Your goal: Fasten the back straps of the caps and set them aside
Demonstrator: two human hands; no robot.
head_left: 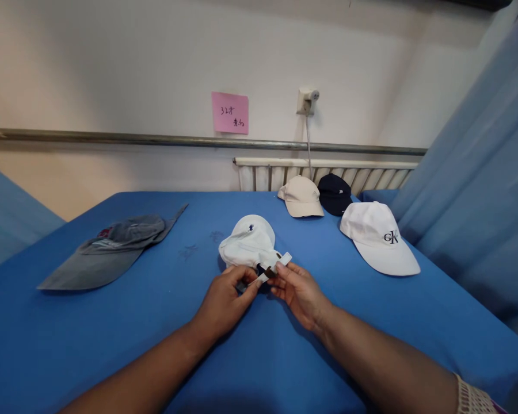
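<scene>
A white baseball cap (pixel 247 244) with a small dark emblem lies in the middle of the blue-covered table, its back strap toward me. My left hand (pixel 231 296) pinches the left part of the white strap (pixel 263 277). On the other side, my right hand (pixel 300 293) grips the strap near a dark buckle (pixel 270 272), with the strap's white end (pixel 286 258) sticking out above the thumb. Some fingertips of both hands are hidden behind the strap.
A grey cap (pixel 125 247) lies at the left. Toward the back right are a beige cap (pixel 303 196) and a navy cap (pixel 335 194), and a white cap with letters (pixel 377 236). Behind run a radiator (pixel 259 177) and a metal rail (pixel 155 139); a blue curtain (pixel 479 172) hangs at the right.
</scene>
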